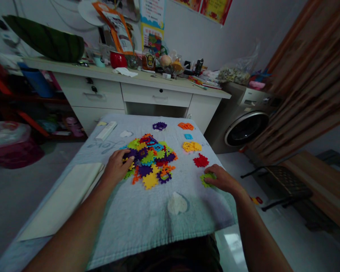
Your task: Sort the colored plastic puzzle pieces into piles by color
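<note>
A heap of coloured toothed puzzle pieces (151, 160) lies in the middle of a table covered with a pale blue towel (147, 219). My left hand (117, 166) rests on the heap's left edge, fingers curled on a purple piece. My right hand (219, 178) presses closed fingers on a green piece (206, 179) at the right. Sorted piles lie apart: red (201, 161), yellow (191, 146), blue (188, 136), orange (186, 126) and purple (159, 125).
A folded white cloth (65, 198) lies on the table's left, and a white remote-like bar (106, 130) at the far left. A cluttered white desk (124, 88) stands behind, a washing machine (245, 121) to the right, and a wooden bench (320, 185) beyond it.
</note>
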Available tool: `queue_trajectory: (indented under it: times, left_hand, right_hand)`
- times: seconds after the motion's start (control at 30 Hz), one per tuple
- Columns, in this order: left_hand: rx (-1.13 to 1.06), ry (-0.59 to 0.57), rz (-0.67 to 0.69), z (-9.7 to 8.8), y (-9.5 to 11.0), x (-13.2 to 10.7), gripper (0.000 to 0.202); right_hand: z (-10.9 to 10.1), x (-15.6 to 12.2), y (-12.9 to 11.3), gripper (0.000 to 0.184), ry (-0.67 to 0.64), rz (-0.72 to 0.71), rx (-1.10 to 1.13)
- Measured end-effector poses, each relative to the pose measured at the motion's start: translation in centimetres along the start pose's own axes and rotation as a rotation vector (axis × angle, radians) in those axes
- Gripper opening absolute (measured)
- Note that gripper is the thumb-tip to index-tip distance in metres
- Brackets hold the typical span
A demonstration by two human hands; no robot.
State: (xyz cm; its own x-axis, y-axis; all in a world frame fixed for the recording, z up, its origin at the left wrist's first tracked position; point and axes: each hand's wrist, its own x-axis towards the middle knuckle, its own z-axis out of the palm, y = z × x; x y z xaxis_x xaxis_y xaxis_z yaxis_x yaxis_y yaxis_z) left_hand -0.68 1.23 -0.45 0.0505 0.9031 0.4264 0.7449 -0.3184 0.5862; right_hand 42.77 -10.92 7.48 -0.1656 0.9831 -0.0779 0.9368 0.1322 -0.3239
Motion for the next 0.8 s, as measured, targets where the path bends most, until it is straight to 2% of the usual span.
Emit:
queue_trajectory:
  times: [0.1, 0.23, 0.37, 0.5, 0.67, 0.8]
  left_hand:
    - [0.001, -0.004, -0.002, 0.0, -0.1, 0.0, 0.042]
    - [0.001, 0.006, 0.003, 0.0, -0.1, 0.0, 0.041]
    - [0.000, -0.014, -0.006, -0.2, 0.1, 0.0, 0.044]
    - [-0.007, -0.021, -0.014, -0.2, 0.0, 0.0, 0.046]
    - [-0.008, -0.030, -0.022, -0.3, 0.2, 0.1, 0.045]
    - [-0.008, -0.020, -0.030, -0.3, 0.4, 0.0, 0.042]
  right_hand:
    - [-0.7, 1.3, 0.3, 0.028, 0.046, -0.026, 0.011]
    - [-1.5, 5.8, 0.8, 0.025, 0.124, 0.010, -0.028]
    - [-1.1, 11.4, 1.9, 0.042, 0.214, 0.137, -0.094]
    - [-0.2, 15.2, 3.2, 0.058, 0.186, 0.185, -0.140]
    - [0.3, 16.5, 3.8, 0.056, 0.143, 0.196, -0.154]
    - [-0.2, 15.0, 3.8, 0.054, 0.206, 0.167, -0.131]
